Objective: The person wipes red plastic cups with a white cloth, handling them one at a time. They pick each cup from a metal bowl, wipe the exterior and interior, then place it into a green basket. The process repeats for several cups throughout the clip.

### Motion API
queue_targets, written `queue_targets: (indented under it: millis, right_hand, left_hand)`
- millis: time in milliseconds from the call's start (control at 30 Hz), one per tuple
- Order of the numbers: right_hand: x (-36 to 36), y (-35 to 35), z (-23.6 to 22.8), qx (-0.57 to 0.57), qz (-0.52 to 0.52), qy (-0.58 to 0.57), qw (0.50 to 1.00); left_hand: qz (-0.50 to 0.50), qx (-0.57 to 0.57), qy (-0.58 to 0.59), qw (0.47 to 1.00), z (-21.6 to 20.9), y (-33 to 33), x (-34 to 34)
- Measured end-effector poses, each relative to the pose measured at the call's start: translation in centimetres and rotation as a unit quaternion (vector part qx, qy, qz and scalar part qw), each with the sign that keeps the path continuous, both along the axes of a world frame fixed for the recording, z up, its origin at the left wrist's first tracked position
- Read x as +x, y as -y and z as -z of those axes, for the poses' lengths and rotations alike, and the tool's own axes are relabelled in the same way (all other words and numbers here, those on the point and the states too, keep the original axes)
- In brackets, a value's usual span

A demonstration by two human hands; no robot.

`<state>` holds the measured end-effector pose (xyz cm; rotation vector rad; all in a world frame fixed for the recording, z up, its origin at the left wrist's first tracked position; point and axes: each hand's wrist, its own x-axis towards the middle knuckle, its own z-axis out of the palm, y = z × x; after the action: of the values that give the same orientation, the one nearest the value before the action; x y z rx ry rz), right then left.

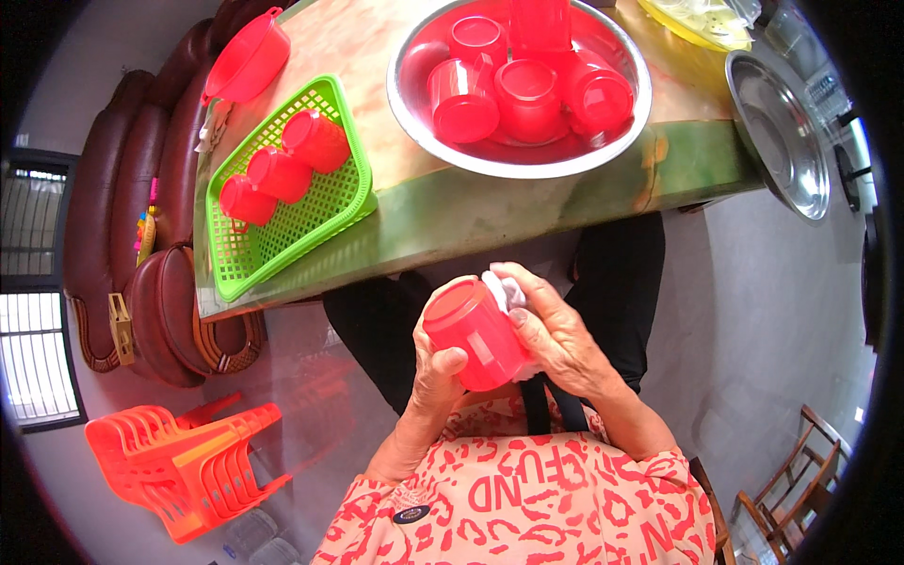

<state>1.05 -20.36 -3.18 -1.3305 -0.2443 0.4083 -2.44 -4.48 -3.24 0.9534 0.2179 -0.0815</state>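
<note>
My left hand [436,363] grips a red plastic mug [471,325] over my lap, its round base tilted up and away from me. Against the mug's right side, my right hand [561,344] presses a bunched white cloth [509,291] between its fingers. Beyond them on the table stands a wide metal basin [428,151] holding several more red mugs [529,99] and a taller red container [540,26]. To the left, a green plastic basket [222,262] carries three red mugs [281,174] in a row, bottoms up.
The stone table's edge [490,221] runs just past my hands. A red basin [250,56] sits at the far left, a metal tray [782,137] overhangs the right edge, and a yellow container [687,24] is behind. Orange plastic chairs [188,461] stand lower left; a brown sofa [122,188] is beyond.
</note>
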Motion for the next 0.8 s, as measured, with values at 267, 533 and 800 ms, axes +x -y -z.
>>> queue_targets:
  millis: [267, 533, 800]
  right_hand:
    - [2.1, 0.9, -2.7, 0.358, 0.171, 0.042, 0.917]
    - [1.1, -0.5, -0.4, 0.081, 0.066, 0.19, 0.976]
    - [1.0, -0.9, -0.4, -0.089, 0.089, 0.144, 0.982]
  left_hand:
    - [0.04, -0.079, -0.011, 0.996, 0.0, 0.1, 0.7]
    - [0.027, -0.095, 0.013, 0.995, -0.4, 0.8, 0.1]
    - [0.018, 0.005, -0.012, 1.0, -0.3, 0.8, 0.6]
